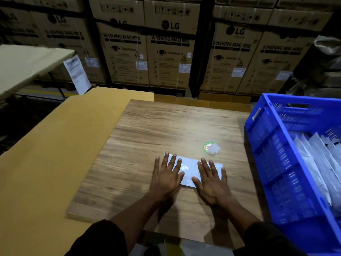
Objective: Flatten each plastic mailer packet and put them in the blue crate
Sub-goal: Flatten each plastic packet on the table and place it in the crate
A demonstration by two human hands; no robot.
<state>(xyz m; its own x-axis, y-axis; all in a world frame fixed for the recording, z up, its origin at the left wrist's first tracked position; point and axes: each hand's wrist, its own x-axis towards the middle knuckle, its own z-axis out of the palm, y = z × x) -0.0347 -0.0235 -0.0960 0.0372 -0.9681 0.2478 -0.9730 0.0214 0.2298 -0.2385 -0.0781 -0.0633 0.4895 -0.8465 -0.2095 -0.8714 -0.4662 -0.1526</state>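
Observation:
A white plastic mailer packet [190,170] lies flat on the wooden board [166,130]. My left hand [167,177] presses on its left end with straight, spread fingers. My right hand [212,180] presses its right end the same way, palm down. The blue crate [267,145] stands at the right edge of the board and holds several white packets [321,163] stacked on edge.
A small round green-rimmed sticker under a bit of crumpled clear plastic [211,148] lies just beyond the packet. Brown cardboard sheets [46,154] cover the table to the left. Stacked washing machine cartons [169,48] line the back. A beige table [24,65] stands far left.

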